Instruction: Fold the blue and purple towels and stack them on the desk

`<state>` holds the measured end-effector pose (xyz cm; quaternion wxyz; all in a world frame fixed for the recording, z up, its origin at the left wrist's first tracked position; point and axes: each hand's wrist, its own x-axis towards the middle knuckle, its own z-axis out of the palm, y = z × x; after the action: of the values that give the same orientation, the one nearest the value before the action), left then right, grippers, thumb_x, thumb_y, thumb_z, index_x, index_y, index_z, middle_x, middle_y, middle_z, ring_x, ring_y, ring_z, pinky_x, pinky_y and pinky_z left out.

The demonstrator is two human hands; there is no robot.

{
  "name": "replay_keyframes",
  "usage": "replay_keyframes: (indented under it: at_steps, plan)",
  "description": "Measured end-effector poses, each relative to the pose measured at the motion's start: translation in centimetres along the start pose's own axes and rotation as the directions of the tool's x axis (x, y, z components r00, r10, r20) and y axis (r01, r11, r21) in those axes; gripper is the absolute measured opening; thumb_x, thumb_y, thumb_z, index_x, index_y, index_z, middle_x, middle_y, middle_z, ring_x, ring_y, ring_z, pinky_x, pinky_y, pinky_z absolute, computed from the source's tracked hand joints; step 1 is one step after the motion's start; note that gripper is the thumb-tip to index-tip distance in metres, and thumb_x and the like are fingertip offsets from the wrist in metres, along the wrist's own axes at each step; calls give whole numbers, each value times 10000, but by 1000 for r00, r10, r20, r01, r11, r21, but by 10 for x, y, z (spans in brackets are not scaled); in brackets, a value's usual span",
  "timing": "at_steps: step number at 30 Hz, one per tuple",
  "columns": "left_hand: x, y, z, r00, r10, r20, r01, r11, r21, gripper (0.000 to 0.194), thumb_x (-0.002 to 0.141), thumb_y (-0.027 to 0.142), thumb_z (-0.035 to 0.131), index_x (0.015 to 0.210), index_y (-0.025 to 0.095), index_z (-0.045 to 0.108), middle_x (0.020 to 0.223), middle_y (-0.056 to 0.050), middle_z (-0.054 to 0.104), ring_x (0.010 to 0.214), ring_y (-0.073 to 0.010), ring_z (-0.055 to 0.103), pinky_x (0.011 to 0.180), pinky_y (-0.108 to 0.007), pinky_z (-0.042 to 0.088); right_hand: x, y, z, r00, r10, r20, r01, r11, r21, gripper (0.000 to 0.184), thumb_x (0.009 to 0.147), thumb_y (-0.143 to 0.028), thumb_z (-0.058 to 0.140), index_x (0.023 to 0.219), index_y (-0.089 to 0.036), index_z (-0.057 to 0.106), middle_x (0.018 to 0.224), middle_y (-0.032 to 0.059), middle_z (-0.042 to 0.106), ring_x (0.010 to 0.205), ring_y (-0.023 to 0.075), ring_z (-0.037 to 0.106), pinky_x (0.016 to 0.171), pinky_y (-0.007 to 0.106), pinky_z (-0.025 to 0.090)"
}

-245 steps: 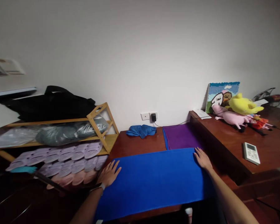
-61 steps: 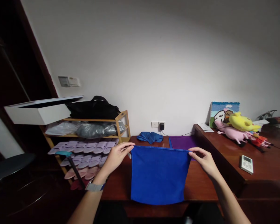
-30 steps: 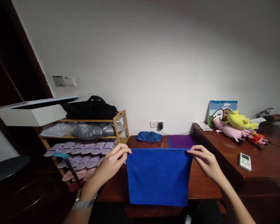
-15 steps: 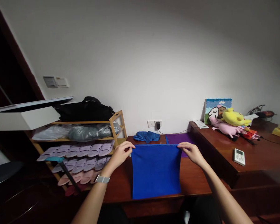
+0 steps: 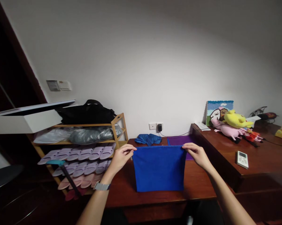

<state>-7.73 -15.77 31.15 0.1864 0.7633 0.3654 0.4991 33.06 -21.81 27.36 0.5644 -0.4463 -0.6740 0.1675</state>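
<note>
A blue cloth (image 5: 159, 168) hangs stretched between my two hands above the wooden table (image 5: 124, 190). My left hand (image 5: 125, 156), with a grey-banded watch on its wrist, pinches the top left corner. The top right corner is pinched by my right hand (image 5: 197, 153). Behind the cloth lie a crumpled blue cloth (image 5: 148, 139) and a flat purple cloth (image 5: 179, 140), the latter partly covered by the held cloth and my right hand. Whether the lower edge of the held cloth touches the tabletop, I cannot tell.
On the left stands a wooden rack (image 5: 118, 125) with several slippers (image 5: 86, 153), a black bag (image 5: 86, 114) and a white box (image 5: 39, 120). To the right, a higher wooden surface (image 5: 223, 150) bears plush toys (image 5: 234, 125) and a white remote (image 5: 242, 159). A charger (image 5: 160, 127) sits in the wall socket.
The lower edge of the held blue cloth has moved up and away from the table's front edge, and the cloth looks shorter. Both hands keep their pinch; the right is slightly further right.
</note>
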Motion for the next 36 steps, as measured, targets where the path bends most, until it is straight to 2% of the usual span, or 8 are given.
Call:
replay_keyframes:
  at_steps: [5,11,15,19,23,28,32,36]
  plan:
    - [-18,33,-13,995,96,42,-99,992,82,178,888,392,669,870,264,791,979,-49,755,921,-204,717,805,-298,594,-13,-25,-17,998,-28,-62,26,999,-37,282,928,-504,618,967,-311,820,1082,61,750,1052,253,681,945,388,557]
    - [-28,60,-19,992,126,4,-126,988,85,194,908,417,663,855,288,798,959,-25,773,887,-204,730,757,-286,608,-27,-41,-28,982,-144,-123,113,966,-234,268,956,-445,569,937,-338,814,1080,61,751,1075,278,650,945,441,536]
    - [-36,75,-15,993,110,38,-112,992,63,184,921,403,661,877,294,803,950,-19,775,873,-201,728,777,-293,612,-23,-39,-27,967,-153,-206,91,955,-281,261,960,-401,550,988,-325,798,1149,57,734,1041,266,672,860,391,552]
    - [-40,68,-3,997,33,65,-33,999,1,161,906,386,682,898,283,807,963,-33,777,894,-205,727,796,-297,610,11,-15,-8,958,-126,-256,44,951,-306,249,935,-335,537,1001,-289,773,1185,51,721,958,229,695,802,340,558]
    - [-46,16,13,977,-207,56,213,967,-137,224,836,434,713,895,234,793,952,-67,790,892,-232,741,803,-322,610,72,21,50,974,-116,-193,42,936,-350,278,896,-238,490,960,-249,760,1143,59,735,1026,228,687,933,372,538]
    - [-80,-93,38,852,-507,127,522,841,-143,315,688,484,728,794,189,759,813,-77,792,804,-256,742,776,-353,584,108,54,173,992,37,124,5,948,-318,371,827,-62,463,954,-216,775,1237,69,721,1130,200,676,1025,340,501]
    - [-124,-171,49,716,-683,146,691,723,-5,363,604,523,699,738,187,732,678,-44,748,682,-242,707,682,-346,548,50,78,244,919,140,370,-22,952,-305,437,821,-51,481,1120,-206,758,1451,76,596,1304,199,582,1118,325,430]
    - [-161,-210,45,671,-724,161,713,689,130,370,612,524,654,762,190,712,668,-23,721,630,-217,677,636,-321,512,-45,106,243,892,234,386,-36,889,-457,375,928,-199,461,1163,-241,750,1475,56,574,1368,237,512,1169,386,371]
